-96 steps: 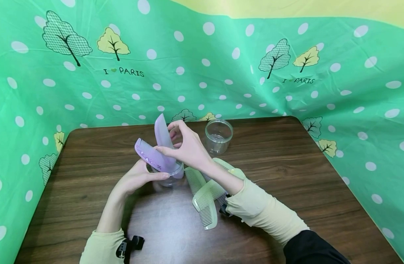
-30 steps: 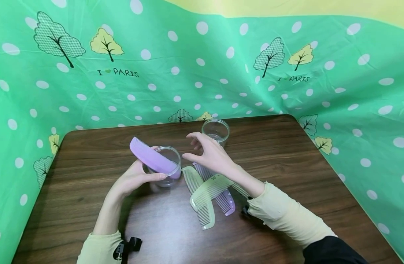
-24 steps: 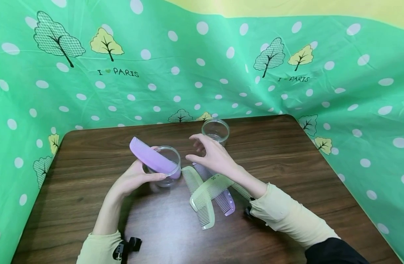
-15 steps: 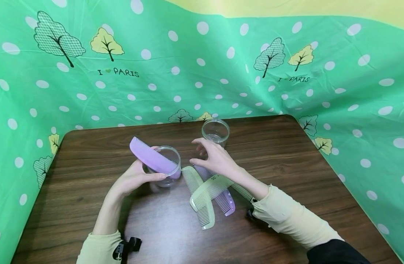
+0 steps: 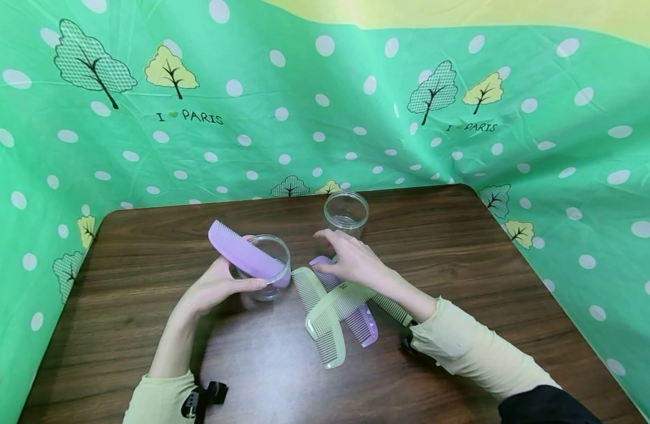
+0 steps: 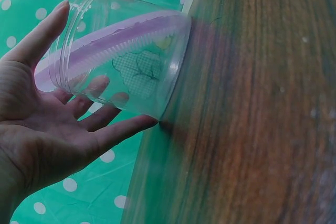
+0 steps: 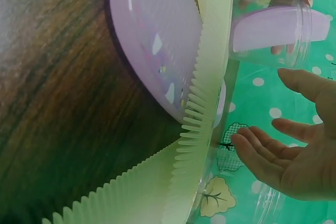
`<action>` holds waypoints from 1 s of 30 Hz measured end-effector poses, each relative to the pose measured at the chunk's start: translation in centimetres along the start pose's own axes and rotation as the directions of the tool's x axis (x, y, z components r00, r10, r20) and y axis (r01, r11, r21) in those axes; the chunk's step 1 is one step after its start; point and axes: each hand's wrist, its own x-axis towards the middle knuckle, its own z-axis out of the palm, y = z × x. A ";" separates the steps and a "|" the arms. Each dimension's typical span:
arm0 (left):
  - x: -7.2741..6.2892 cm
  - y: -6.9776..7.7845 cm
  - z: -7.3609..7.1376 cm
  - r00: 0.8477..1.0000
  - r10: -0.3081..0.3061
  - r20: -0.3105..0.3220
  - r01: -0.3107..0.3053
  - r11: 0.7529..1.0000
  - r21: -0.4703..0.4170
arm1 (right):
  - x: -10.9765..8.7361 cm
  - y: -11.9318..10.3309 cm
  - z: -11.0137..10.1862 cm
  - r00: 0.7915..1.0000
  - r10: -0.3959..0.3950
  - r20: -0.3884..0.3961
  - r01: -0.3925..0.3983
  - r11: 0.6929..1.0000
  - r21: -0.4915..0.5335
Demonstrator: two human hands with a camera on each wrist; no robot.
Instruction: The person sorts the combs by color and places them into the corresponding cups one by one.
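Observation:
My left hand [image 5: 215, 287] grips a clear jar [image 5: 267, 292], thumb at the rim and fingers on the far side. A purple comb [image 5: 242, 252] leans in that jar, its upper end sticking out to the left; the left wrist view shows the comb [image 6: 121, 35] through the wall. My right hand [image 5: 359, 262] hovers over crossed combs, fingers spread and holding nothing. In that pile, a green comb [image 5: 335, 307] lies across another green comb [image 5: 331, 347] and a purple comb [image 5: 364, 330]. A further green comb [image 5: 392, 307] shows partly under my right forearm.
A second clear jar [image 5: 346, 219] stands behind my right hand near the back edge of the brown wooden table [image 5: 436, 235]. Green dotted cloth [image 5: 325, 118] hangs behind and beside the table.
My right hand let go of a purple comb at the left jar, drew back to the right, then lowered toward the comb pile. My left hand stays on the jar.

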 end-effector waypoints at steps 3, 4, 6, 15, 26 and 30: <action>0.0 0.0 0.0 1.000 0.003 0.002 -0.003 1.000 0.000 | -0.1 0.1 0.2 1.000 0.011 0.013 -0.010 0.999 -0.037; 0.0 0.0 0.0 1.000 0.003 0.002 -0.003 1.000 0.000 | -0.1 0.2 0.3 1.000 0.017 0.019 -0.016 0.999 -0.048; 0.0 -0.1 0.0 1.000 0.005 0.003 -0.005 1.000 -0.001 | -0.1 0.2 0.5 0.999 0.026 0.028 -0.024 0.997 -0.069; 0.0 -0.1 0.0 1.000 0.008 0.005 -0.008 1.000 -0.005 | -0.4 0.1 1.2 0.993 0.071 0.090 -0.057 0.987 -0.149; 0.0 -0.1 0.0 1.000 0.014 0.001 -0.014 1.000 -0.008 | -0.4 -0.3 1.6 0.988 0.105 0.115 -0.080 0.976 -0.203; 0.0 -0.2 0.0 1.000 0.011 -0.001 -0.011 1.000 -0.005 | -0.3 -0.5 1.7 0.985 0.114 0.127 -0.081 0.968 -0.239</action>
